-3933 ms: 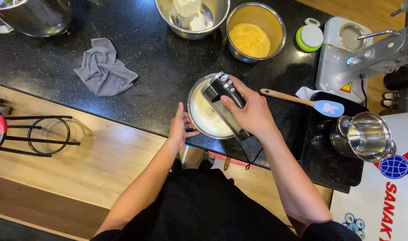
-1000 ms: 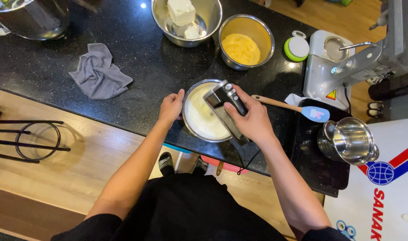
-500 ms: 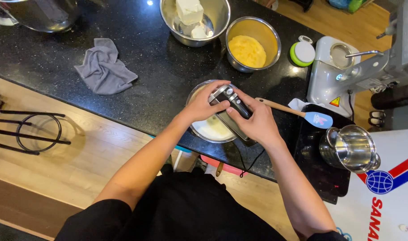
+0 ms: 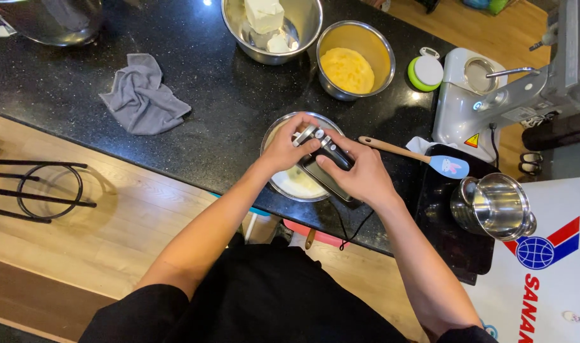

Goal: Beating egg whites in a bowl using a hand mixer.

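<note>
A black hand mixer (image 4: 328,152) stands over a steel bowl (image 4: 288,188) of pale cream near the front edge of the black counter (image 4: 207,114). My right hand (image 4: 360,174) grips the mixer's handle. My left hand (image 4: 285,147) has its fingers on the front top of the mixer, where its buttons are. The beaters are hidden under the mixer body and my hands.
Behind are a steel bowl of butter blocks (image 4: 271,28), a steel bowl of yellow mixture (image 4: 353,63) and a green-lidded jar (image 4: 424,71). A wooden-handled blue spatula (image 4: 417,157), a steel cup (image 4: 493,206) and a stand mixer (image 4: 493,95) are at the right, a grey cloth (image 4: 142,98) at the left.
My left hand left the bowl's rim and came up onto the front of the mixer. My right hand kept its hold on the handle over the bowl.
</note>
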